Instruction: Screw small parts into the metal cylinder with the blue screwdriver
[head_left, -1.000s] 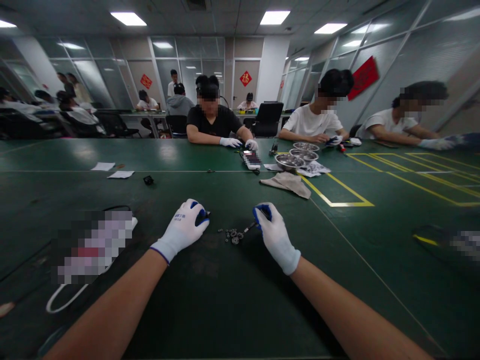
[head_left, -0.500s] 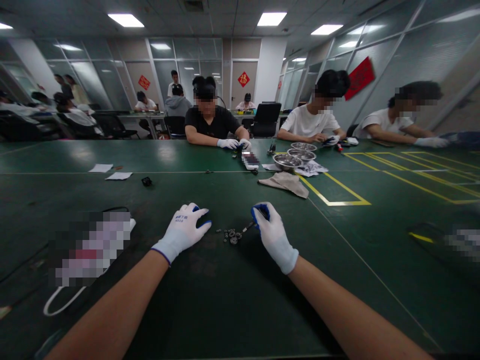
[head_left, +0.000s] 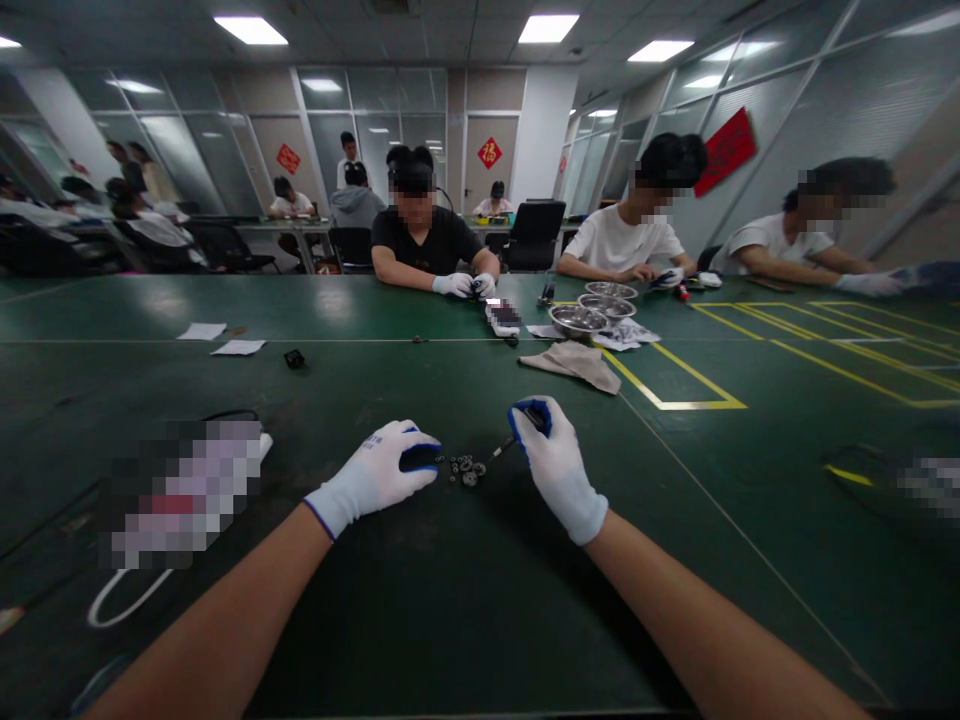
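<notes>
Holding dark-handled tool [head_left: 502, 447] near small metal parts [head_left: 470, 478]

Right hand [head_left: 556, 460], right of frame center, pinches the tool, tip angled lower left toward the parts, just below center. Left hand [head_left: 386, 468], left of center: thumb and fingers spread beside the parts (contact unclear). Cloth [head_left: 574, 366] lies on green table [head_left: 420, 620], right of center.

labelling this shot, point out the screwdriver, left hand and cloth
Screwdriver [head_left: 499, 451]: head view, on its metal shaft
Left hand [head_left: 388, 461]: head view, on its gloved back
Cloth [head_left: 573, 366]: head view, on its middle
</notes>
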